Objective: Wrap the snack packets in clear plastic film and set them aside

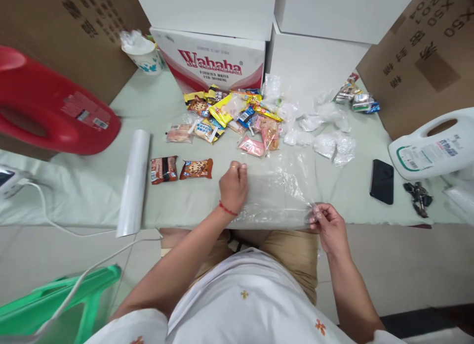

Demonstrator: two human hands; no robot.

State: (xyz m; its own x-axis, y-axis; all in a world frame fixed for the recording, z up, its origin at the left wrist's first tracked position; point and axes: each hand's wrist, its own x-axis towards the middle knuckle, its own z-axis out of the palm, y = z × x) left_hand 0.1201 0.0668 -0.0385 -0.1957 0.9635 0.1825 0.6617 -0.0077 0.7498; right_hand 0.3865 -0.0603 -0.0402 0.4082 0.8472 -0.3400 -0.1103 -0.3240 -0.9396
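A clear plastic bag (276,191) lies flat and wrinkled along the front of the cloth-covered table. My left hand (234,187), with a red cord at the wrist, is closed in a fist at the bag's left side. At the right side, my right hand (326,221) pinches the bag's edge between thumb and fingers. Two brown-wrapped snacks, one dark packet (164,169) and one cookie packet (196,169), lie left of my left hand. Behind the bag sits a heap of wrapped snacks (237,117), with a pink packet (252,146) at its near side.
Crumpled clear bags (326,129) lie behind on the right. A white roll (134,183) and a red jug (55,104) stand left. On the right are a black phone (381,181), keys (419,198) and a white bottle (437,144). Boxes (218,62) wall the back.
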